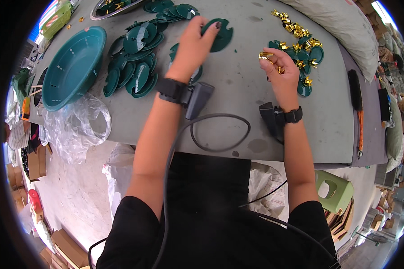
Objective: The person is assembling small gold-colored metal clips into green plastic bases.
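Observation:
My left hand (194,47) pinches a dark green notched disc (221,36) by its left side, raised over the grey table. To the right, my right hand (280,71) holds a small shiny gold clip-like piece (265,55) between thumb and fingertips. Another bit of gold shows lower, against the fingers. Just left of my left hand lie piles of the same green notched discs (137,39), overlapping one another. Beyond my right hand is a cluster of green discs with gold pieces on them (306,56), and a line of loose gold pieces (296,28) runs farther back.
A green plastic basin (72,67) and a crumpled clear bag (76,130) sit at the left. A metal tray (116,10) stands at the back. A stuffed sack (336,27) and a black brush with orange handle (358,103) lie right. A cable (220,115) loops across the table's front.

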Demonstrator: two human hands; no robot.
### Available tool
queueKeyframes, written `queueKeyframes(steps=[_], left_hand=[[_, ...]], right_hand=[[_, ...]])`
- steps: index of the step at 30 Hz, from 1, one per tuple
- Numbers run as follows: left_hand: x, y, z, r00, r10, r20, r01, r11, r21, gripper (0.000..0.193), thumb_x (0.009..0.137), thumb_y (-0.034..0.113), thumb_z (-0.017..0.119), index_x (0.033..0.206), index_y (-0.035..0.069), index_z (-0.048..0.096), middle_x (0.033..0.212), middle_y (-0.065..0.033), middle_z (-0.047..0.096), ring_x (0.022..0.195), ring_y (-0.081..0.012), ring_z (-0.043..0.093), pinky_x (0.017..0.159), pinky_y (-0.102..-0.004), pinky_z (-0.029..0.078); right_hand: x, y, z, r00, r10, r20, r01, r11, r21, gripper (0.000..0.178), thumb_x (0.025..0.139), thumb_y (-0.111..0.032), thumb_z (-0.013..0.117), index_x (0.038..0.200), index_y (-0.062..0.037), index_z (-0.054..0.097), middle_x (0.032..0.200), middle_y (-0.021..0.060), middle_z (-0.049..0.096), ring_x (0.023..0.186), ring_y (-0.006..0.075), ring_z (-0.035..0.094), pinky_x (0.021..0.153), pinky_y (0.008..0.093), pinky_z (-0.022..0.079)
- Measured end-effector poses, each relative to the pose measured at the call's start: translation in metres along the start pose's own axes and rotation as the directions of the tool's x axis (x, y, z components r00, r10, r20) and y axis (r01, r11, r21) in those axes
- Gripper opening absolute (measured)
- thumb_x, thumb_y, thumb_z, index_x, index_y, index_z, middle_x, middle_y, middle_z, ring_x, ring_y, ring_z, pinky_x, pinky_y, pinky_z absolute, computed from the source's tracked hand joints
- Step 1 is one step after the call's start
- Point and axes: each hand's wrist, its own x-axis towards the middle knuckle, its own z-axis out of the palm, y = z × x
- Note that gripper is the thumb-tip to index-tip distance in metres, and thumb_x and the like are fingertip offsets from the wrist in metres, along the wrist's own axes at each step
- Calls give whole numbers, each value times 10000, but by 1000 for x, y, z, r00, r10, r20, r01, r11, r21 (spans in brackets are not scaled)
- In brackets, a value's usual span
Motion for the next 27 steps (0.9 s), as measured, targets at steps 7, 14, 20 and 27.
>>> queueKeyframes(steps=[7,14,20,27], left_hand=[[-37,20,48,983,57,176,-12,969,-247,180,931,163,482,1055,33,463,781,3,487,701,-57,416,603,-211,369],[-50,31,50,970,98,222,-40,966,-254,258,870,68,442,1114,26,371,727,-126,542,625,-232,525,591,-335,426],[-55,39,50,970,145,197,-92,963,-255,299,852,45,448,1135,31,353,813,-167,595,678,-296,590,603,-365,454],[-60,36,53,926,336,170,-320,940,-119,367,838,30,452,1189,29,344,852,-196,602,673,-361,605,587,-417,475]], right_hand=[[-5,-5,11,977,-206,-45,191,954,-229,320,775,-86,703,1062,-22,579,929,62,660,817,77,600,694,208,471],[-5,-3,8,986,-148,-76,131,973,-189,308,789,-76,689,1059,-23,551,944,79,670,780,77,605,642,207,474],[-3,1,6,997,-66,-48,66,998,-4,324,819,-111,672,1087,-40,502,887,69,673,659,24,526,512,165,386],[-5,-2,14,995,77,-67,-64,981,183,272,869,-186,616,1055,-23,501,781,61,644,577,51,494,468,184,352]])
